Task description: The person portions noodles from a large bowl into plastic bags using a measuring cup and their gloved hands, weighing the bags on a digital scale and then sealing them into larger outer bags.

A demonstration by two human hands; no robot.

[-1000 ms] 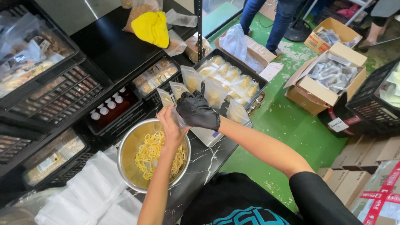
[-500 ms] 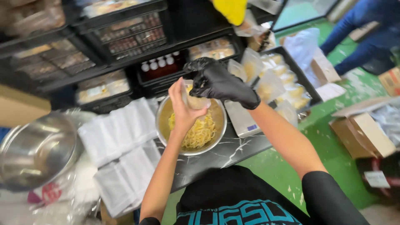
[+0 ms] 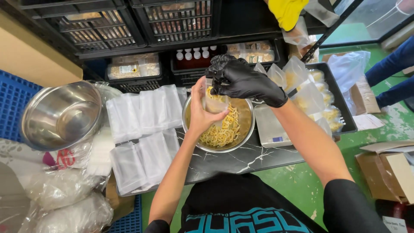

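Over the bowl (image 3: 246,113) of noodles (image 3: 222,131): left hand (image 3: 201,113) gripping a clear bag (image 3: 214,102), gloved right hand (image 3: 241,81) pinching noodles into it; needing another pinch.

one head camera looks steeply down, close above the hands, facing the black crates (image 3: 172,21) at 12 o'clock.

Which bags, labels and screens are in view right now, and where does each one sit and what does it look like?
Clear pouch: held in the left hand over the noodle bowl; the gloved right hand is at its mouth.
Empty clear pouches: flat rows left of the bowl.
Filled pouches: upright in the black crate, right.
Small scale: grey, right of the bowl, blue screen.
Labelled pack: rear crate, white label.
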